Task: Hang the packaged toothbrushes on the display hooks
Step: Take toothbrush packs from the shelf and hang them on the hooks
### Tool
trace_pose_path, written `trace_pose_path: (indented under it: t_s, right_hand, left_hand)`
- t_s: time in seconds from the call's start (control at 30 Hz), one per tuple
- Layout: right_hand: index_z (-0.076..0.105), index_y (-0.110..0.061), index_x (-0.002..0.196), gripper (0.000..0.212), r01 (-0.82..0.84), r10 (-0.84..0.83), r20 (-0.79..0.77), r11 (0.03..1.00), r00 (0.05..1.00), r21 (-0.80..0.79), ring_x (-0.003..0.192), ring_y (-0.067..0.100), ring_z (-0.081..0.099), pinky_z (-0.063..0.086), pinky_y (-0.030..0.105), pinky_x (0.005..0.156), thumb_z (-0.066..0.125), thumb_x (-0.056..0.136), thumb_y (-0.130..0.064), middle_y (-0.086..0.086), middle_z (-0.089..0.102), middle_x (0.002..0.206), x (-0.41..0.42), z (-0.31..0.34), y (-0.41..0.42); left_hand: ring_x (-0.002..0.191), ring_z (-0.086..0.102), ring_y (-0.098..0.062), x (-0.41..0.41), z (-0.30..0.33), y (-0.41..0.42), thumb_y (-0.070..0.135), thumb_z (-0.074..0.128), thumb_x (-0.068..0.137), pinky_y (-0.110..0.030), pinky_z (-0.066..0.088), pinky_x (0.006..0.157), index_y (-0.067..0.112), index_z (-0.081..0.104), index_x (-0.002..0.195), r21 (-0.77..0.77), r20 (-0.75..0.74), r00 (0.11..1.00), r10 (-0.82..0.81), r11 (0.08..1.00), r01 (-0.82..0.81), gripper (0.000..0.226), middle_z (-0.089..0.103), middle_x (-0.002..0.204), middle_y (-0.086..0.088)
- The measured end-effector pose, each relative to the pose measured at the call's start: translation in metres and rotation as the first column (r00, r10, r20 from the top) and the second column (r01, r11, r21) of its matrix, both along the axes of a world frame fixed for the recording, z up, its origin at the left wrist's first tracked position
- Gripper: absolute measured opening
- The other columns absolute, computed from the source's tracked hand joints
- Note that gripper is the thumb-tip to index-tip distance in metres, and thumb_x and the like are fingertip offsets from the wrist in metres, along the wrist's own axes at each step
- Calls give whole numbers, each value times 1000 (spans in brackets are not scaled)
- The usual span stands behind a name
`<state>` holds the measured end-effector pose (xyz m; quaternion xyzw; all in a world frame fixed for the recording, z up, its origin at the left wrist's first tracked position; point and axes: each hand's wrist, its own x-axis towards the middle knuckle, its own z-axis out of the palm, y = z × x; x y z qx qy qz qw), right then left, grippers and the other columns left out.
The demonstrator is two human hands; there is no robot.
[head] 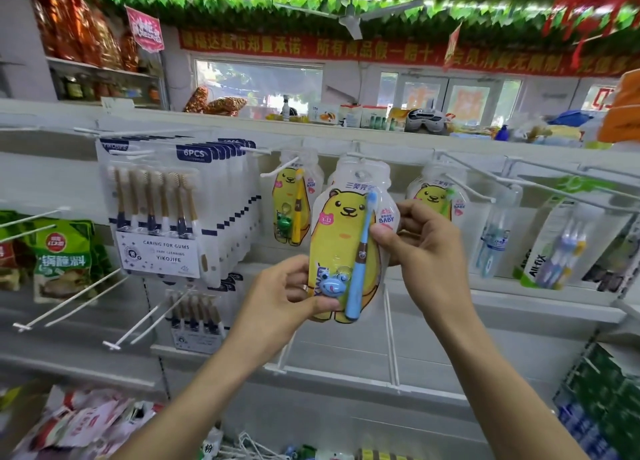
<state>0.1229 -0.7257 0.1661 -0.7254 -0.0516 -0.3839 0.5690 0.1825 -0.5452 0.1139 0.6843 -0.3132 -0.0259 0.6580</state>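
1. Here, the landmark: a bear-shaped toothbrush pack [341,248], yellow, with a blue brush and a small blue toy sealed on its front. It sits upright at the middle of the view, in front of the white display rack [450,307].
2. Left hand [287,295] grips the pack's lower left edge, thumb across the front beside the blue toy, fingers curled behind.
3. Right hand [424,241] grips the pack's right edge at mid-height, thumb pressed on the front next to the brush handle, fingers wrapped behind.
4. The pack's top hole lies right at the tip of a white hook [360,157] directly above; whether the hook passes through the hole, cannot tell.
5. Left of the pack, on its own hook, hangs a like bear pack with a yellow brush [292,210].
6. Right of the pack, partly behind the right hand, hangs another bear pack with a green brush [433,192].
7. Far left of the pack, a thick stack of six-brush packs [156,213] fills two hooks.
8. Far right of the pack, blue-and-white brush packs [493,241] and a green-edged pack [554,248] hang.
9. Below and left of the pack, bare white hooks [69,303] jut out.
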Motion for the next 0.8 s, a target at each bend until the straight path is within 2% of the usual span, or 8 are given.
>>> trace_pose_path:
  t_s: [0.17,0.3,0.4,0.53,0.7,0.8]
  right_hand:
    - [70,-14,105,21,-2,2,-19,1000,1000,-3,87,16,74,58,27,65,72,87,-4,0,77,94,22,-3,-11]
    - [68,-27,95,24,26,-28,-48,999,998,-36,85,11,73,58,27,67,72,87,-5,-3,76,91,46,-1,-24]
    - [66,-30,90,23,95,-104,-67,988,992,-125,85,9,72,61,37,72,73,86,-8,-8,74,90,70,0,-36]
    - [66,-24,97,16,144,-163,-118,977,980,-157,86,17,73,61,49,75,73,86,-14,-2,75,93,106,-1,-54]
    - [68,-17,92,10,195,-223,-130,961,966,-197,80,20,72,60,50,73,74,85,-20,1,75,86,138,-2,-70]
    - [66,-28,81,9,198,-227,-125,958,966,-207,75,24,72,59,51,70,74,84,-23,1,73,79,146,-6,-75]
  left_hand:
    - [84,74,-35,11,-1,-9,0,81,75,-44,63,71,12,68,111,12,-30,1000,-2,1000,3,40,78,97,-5]
    - [78,75,-29,34,-3,-25,3,80,78,-40,63,66,12,67,113,49,-26,999,28,998,-27,39,78,97,-5]
    - [74,73,-22,60,-5,-42,5,81,78,-34,62,66,16,69,105,114,40,995,95,989,-99,32,78,92,-4]
    - [74,72,-16,96,-6,-66,4,80,79,-28,62,65,9,67,109,173,47,988,148,973,-154,33,76,94,-4]
    - [81,74,-11,130,-14,-85,12,82,79,-37,63,74,19,67,104,188,141,969,205,955,-229,31,76,94,3]
    - [79,74,-12,139,-19,-93,10,81,80,-40,63,74,15,68,104,173,143,965,221,954,-245,28,76,93,0]
